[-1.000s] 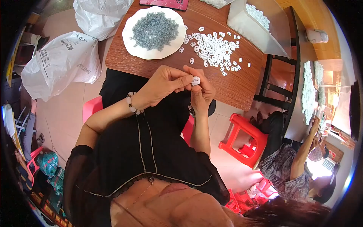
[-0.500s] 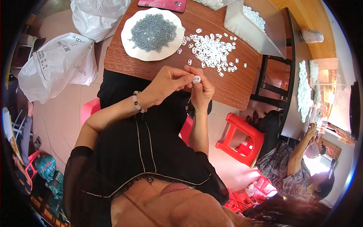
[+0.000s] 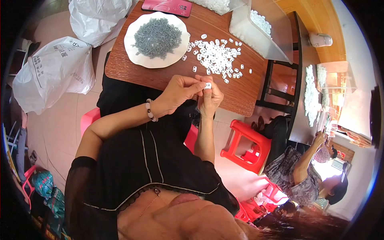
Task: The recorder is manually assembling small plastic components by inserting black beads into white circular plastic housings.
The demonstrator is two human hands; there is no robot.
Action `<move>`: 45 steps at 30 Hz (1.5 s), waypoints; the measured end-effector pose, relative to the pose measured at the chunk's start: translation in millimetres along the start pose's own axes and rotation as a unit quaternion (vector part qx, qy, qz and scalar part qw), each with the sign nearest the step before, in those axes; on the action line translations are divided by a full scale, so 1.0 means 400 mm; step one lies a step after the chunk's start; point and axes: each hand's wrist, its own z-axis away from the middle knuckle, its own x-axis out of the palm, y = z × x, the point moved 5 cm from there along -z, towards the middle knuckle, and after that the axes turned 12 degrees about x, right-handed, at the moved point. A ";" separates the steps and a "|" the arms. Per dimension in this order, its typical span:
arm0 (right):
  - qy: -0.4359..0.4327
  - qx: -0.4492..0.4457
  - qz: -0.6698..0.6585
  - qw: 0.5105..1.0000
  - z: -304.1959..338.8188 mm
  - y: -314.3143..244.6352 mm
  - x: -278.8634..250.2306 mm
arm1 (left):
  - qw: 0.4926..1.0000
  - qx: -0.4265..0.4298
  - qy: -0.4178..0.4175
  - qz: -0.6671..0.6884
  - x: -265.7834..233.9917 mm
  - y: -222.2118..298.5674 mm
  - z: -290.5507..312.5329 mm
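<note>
A small white plastic piece with dark holes (image 3: 207,86) is pinched between the thumb and fingers of my right hand (image 3: 210,101), just off the table's near edge. My left hand (image 3: 176,95) meets it from the left, thumb and forefinger pressed together against the piece. Whatever those left fingertips hold is hidden. Beyond my hands lies a loose heap of similar white pieces (image 3: 218,57). To its left, a white wavy-edged plate (image 3: 130,51) bears a mound of thin grey rod-like pieces (image 3: 157,37), too small to make out exactly.
The brown wooden table (image 3: 160,77) also carries a pink phone (image 3: 167,7) and a translucent bin (image 3: 260,34) of white pieces. White sacks (image 3: 52,74) stand on the floor at left. A red stool (image 3: 248,146) is at right, near a person (image 3: 296,172) at another table.
The view has shifted slightly, so the table and plate sit a little further left. My hands stay together at the white piece, which is turned so that its holes show more.
</note>
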 end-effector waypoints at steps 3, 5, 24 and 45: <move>0.021 -0.020 0.017 0.999 -0.006 -0.008 0.017 | 1.000 0.005 -0.002 0.010 -0.010 -0.012 -0.003; 0.022 -0.020 0.017 0.999 -0.008 -0.010 0.022 | 1.000 0.007 0.010 0.014 -0.002 -0.001 -0.003; -0.002 0.027 0.084 0.996 -0.025 -0.018 0.043 | 1.000 -0.008 -0.018 0.009 -0.057 -0.011 -0.012; 0.294 -0.153 0.578 0.745 -0.495 -0.366 -0.204 | 0.997 -0.064 -0.036 -0.013 -0.169 -0.013 0.019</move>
